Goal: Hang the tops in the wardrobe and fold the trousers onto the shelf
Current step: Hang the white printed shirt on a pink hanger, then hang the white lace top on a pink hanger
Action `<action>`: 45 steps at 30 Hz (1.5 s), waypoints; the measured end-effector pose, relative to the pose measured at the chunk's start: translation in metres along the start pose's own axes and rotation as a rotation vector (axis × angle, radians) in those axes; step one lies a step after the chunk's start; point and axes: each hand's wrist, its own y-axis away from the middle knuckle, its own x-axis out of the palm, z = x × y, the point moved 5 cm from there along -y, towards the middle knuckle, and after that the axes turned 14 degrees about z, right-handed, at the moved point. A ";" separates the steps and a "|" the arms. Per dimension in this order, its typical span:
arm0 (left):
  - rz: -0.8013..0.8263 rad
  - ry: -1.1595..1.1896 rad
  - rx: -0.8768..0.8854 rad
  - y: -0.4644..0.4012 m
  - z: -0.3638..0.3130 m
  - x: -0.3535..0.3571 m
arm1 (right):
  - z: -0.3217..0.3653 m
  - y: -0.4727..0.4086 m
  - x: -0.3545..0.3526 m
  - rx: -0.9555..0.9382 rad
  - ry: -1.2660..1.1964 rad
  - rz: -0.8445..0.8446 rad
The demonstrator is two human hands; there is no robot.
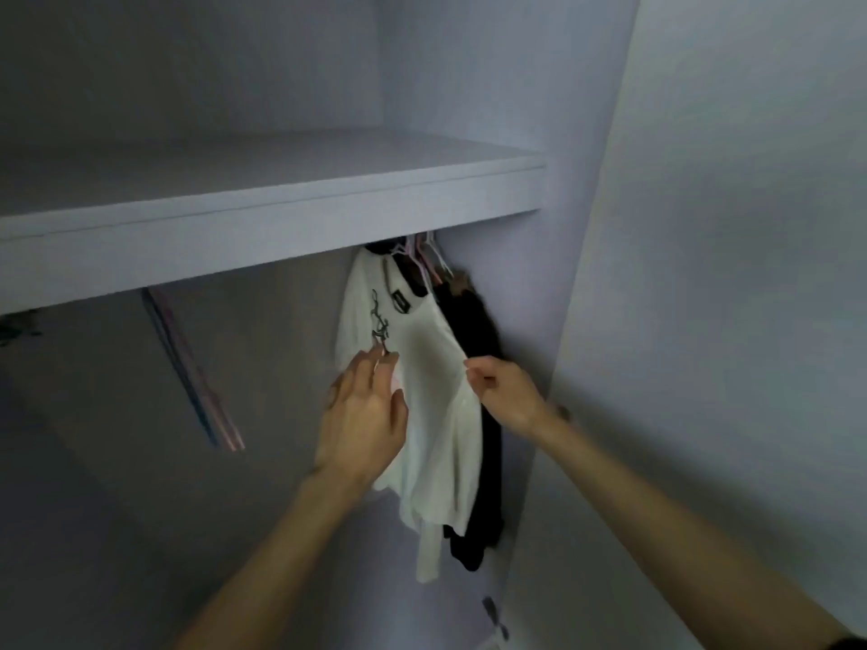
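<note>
A white top [434,396] with a dark print hangs on a hanger under the wardrobe shelf [262,227]. Behind it on the right hangs a black garment [476,330]. My left hand [363,415] lies on the white top's left side with fingers nearly straight, fingertips touching the cloth near the print. My right hand [499,391] pinches the top's right edge between thumb and fingers. Several pink and white hangers [429,255] are bunched at the rail just under the shelf; the rail itself is hidden.
The wardrobe's side wall [539,297] stands right of the clothes, and a pale door or panel [727,274] fills the right of the view. A pink and blue striped hanger [192,368] hangs further left. A dark hinge [492,616] sits low on the frame.
</note>
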 end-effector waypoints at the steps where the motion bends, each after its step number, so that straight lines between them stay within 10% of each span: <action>1: 0.049 0.048 0.036 0.004 -0.006 0.014 | -0.009 0.021 0.002 0.035 0.036 0.011; 13: 0.791 0.321 0.764 0.152 -0.181 0.128 | -0.097 0.375 0.034 0.683 -0.142 -0.293; 26: 1.086 0.238 1.565 0.456 -0.382 0.154 | -0.059 0.796 0.137 1.272 -0.382 -0.970; 45: 1.455 -0.183 1.852 0.897 -0.540 0.217 | -0.130 1.258 0.296 1.758 -0.626 -1.264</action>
